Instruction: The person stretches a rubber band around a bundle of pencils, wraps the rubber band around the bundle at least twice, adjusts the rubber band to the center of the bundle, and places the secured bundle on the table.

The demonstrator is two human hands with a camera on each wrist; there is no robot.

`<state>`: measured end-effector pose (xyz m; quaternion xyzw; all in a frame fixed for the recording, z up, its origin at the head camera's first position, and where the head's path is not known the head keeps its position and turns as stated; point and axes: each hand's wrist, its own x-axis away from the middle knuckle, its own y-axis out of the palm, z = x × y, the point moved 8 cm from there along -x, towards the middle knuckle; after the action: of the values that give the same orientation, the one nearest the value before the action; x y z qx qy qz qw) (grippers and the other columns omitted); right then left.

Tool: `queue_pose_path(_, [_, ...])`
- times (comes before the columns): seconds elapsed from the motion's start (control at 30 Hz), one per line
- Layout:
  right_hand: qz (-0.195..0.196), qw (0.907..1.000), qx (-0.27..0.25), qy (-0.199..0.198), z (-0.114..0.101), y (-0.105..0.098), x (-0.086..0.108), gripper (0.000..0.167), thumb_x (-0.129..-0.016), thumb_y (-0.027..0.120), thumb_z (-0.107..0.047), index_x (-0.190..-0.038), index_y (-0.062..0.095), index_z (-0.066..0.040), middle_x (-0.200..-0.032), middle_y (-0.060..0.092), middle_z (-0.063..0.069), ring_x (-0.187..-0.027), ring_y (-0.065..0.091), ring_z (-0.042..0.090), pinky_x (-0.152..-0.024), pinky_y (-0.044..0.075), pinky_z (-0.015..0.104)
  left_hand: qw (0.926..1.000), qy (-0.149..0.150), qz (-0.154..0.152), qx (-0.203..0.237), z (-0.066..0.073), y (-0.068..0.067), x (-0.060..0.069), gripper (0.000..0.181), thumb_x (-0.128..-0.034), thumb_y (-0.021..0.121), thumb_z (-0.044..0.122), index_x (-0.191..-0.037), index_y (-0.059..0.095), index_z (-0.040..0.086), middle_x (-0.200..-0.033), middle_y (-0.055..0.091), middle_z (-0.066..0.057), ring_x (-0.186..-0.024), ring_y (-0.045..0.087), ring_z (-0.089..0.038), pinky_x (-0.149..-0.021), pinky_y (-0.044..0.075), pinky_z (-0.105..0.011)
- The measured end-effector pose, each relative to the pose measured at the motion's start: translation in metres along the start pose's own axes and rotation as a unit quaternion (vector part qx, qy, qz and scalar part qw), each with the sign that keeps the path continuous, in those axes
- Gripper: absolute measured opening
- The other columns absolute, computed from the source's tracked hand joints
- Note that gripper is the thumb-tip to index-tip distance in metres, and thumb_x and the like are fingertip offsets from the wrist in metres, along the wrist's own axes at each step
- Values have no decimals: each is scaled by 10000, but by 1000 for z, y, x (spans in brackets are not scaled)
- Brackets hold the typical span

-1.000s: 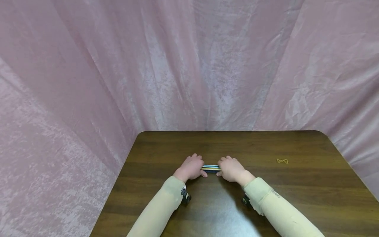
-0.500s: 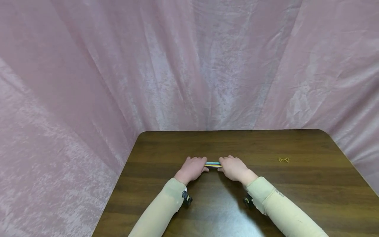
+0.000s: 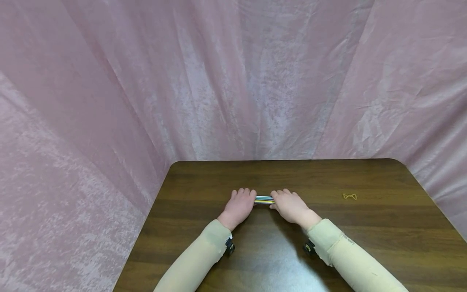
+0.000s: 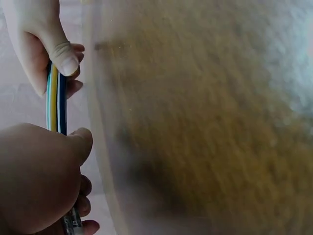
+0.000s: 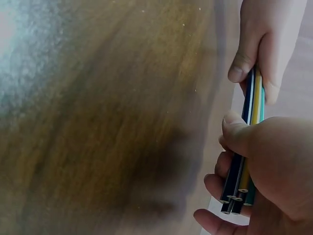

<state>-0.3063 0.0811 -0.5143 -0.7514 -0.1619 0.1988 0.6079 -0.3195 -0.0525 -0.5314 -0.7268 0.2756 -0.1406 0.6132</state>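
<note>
A bundle of several pencils (image 3: 264, 199) lies crosswise between my two hands, with dark blue, yellow, white and teal barrels. My left hand (image 3: 238, 206) grips its left part and my right hand (image 3: 290, 206) its right part; a short stretch shows between them. In the left wrist view the pencils (image 4: 56, 105) run from one hand to the other, thumbs on the near side. The right wrist view shows their blunt cut ends (image 5: 237, 199) below my right palm, fairly level with each other. My fingers hide much of the bundle.
A yellow rubber band (image 3: 349, 196), twisted into a bow shape, lies on the brown wooden table (image 3: 310, 178) to the right of my hands. Behind the table's far edge hangs a pink curtain (image 3: 233, 81). Each wrist wears a small black camera (image 3: 230, 246).
Both hands have moved a little farther from me, and slightly to the right, with the pencils. The fingers have shifted along the bundle, and the gap between the hands is slightly narrower.
</note>
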Motion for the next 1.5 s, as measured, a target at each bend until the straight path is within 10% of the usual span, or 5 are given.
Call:
queue_pose_path(0.57, [185, 9996, 145, -173, 7, 1, 5, 470, -1054, 695, -283, -1450, 602, -47, -1193, 684, 151, -1141, 631, 387, -868, 537, 598, 9989, 212, 234, -359, 3, -10, 2, 341, -1050, 669, 432, -1143, 600, 111, -997, 637, -42, -904, 598, -212, -751, 425, -350])
queue_pose_path(0.83, [-144, 9983, -428, 371, 28, -1, 14, 695, -1067, 658, -410, -1606, 443, -28, -1423, 592, 253, -1324, 559, 461, -990, 485, 652, 9991, 143, 201, -358, -4, -5, 5, 308, -1072, 644, 410, -1113, 576, 112, -972, 611, -38, -892, 582, -221, -737, 376, -342])
queue_pose_path(1.13, [31, 9846, -1420, 1018, 52, -2, 37, 745, -1076, 652, -363, -1596, 370, 91, -1569, 450, 342, -1459, 413, 534, -1144, 376, 643, 9998, 103, 131, -107, -8, -4, 6, 276, -1092, 621, 374, -1126, 569, 106, -975, 602, -38, -883, 561, -225, -743, 368, -350])
queue_pose_path(1.5, [245, 9833, -1623, 784, 48, 2, 43, 642, -1081, 639, -227, -1553, 403, 139, -1580, 436, 351, -1516, 323, 543, -1212, 286, 630, 9997, 164, 80, 146, -6, -13, 4, 252, -1106, 602, 350, -1125, 551, 104, -973, 579, -38, -875, 522, -231, -771, 369, -365])
